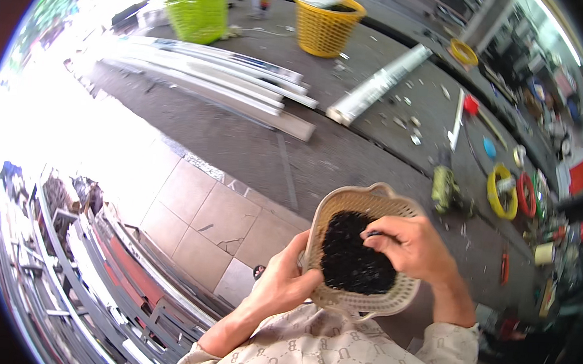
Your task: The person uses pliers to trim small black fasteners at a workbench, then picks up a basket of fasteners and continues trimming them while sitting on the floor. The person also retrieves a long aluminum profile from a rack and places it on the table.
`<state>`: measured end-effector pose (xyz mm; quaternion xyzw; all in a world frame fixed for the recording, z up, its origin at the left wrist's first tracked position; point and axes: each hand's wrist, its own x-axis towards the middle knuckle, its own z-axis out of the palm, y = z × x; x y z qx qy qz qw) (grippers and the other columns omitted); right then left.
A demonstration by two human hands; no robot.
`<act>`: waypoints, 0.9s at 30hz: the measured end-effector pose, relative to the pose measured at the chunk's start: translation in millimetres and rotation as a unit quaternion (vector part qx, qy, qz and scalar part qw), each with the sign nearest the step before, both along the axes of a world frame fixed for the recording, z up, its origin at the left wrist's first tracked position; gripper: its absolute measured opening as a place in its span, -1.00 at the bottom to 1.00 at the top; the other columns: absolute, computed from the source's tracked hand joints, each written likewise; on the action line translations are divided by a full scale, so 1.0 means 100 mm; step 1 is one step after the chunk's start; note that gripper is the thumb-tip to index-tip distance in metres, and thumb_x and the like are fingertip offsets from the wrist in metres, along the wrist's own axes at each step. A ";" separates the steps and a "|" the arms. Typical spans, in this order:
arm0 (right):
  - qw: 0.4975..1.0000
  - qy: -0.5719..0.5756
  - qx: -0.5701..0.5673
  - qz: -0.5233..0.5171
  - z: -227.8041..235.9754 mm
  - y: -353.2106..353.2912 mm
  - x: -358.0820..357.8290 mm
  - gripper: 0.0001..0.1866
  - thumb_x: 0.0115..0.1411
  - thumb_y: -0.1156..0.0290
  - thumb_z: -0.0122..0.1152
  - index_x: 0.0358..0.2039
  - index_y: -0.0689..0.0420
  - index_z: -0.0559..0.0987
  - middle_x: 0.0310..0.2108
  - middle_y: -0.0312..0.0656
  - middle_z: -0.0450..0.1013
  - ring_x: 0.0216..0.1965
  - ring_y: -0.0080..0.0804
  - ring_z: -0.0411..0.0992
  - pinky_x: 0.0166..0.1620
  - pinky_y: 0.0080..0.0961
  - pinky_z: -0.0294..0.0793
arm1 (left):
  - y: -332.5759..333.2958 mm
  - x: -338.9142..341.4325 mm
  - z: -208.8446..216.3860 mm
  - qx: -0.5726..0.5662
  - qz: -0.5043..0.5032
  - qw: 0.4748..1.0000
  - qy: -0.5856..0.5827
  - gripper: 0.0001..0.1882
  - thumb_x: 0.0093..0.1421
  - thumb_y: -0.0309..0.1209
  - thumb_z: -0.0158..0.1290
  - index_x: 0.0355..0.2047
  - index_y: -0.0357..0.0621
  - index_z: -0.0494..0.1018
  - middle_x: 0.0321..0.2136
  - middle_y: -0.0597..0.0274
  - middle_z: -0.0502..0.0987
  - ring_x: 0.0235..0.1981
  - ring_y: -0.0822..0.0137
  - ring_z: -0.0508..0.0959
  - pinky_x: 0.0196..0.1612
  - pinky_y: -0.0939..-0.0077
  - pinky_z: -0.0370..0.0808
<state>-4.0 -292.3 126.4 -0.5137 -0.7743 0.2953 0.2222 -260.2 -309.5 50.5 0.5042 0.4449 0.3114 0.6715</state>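
Note:
Close to my body is a cream plastic basket (401,301) with slotted sides. Many small black pieces (351,254) lie heaped in it, too small to tell their kind. My left hand (289,276) grips the basket's left side, thumb over the rim and fingers around the outside. Over the heap, my right hand (405,244) is closed in a pinch, with a small dark piece between thumb and fingertips.
A dark workbench (240,138) carries long white profiles (211,75), a green basket (197,10), a yellow basket (326,25) and a green power drill (444,186). Yellow and red tape rings (502,190) lie to the right. Metal bars (123,272) are stacked at lower left.

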 end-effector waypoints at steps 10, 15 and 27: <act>0.984 0.041 0.102 0.140 -0.47 0.77 -2.18 -0.74 0.31 0.40 0.31 -0.05 0.25 0.70 -0.35 0.05 0.66 -0.31 0.01 0.66 -0.21 -0.18 0.62 | 0.36 -2.11 -0.12 0.065 0.167 0.983 -0.024 -0.46 0.16 -0.63 -0.01 0.20 -0.38 0.37 -0.06 0.16 0.57 -0.07 0.41 0.56 0.04 0.49 0.52; 0.987 0.123 0.087 0.060 -0.49 0.93 -2.32 -0.72 0.28 0.49 0.31 -0.02 0.32 0.70 -0.35 0.15 0.65 -0.31 0.06 0.65 -0.23 -0.18 0.60 | 0.77 -2.41 -0.38 -0.004 0.070 0.997 -0.028 -0.34 0.23 -0.46 0.11 0.35 -0.31 0.29 0.04 -0.15 0.55 -0.13 0.03 0.72 -0.08 0.17 0.71; 0.945 0.302 0.002 -0.126 -0.55 0.80 -2.15 -0.76 0.19 0.36 0.55 -0.21 0.22 0.75 -0.33 -0.23 0.71 -0.43 -0.62 0.54 -0.34 -0.57 0.51 | 1.55 -2.17 -0.34 0.065 -0.030 0.997 -0.032 -0.37 0.27 -0.51 0.05 0.36 -0.32 0.30 0.03 0.06 0.55 -0.07 0.29 0.60 -0.14 0.49 0.61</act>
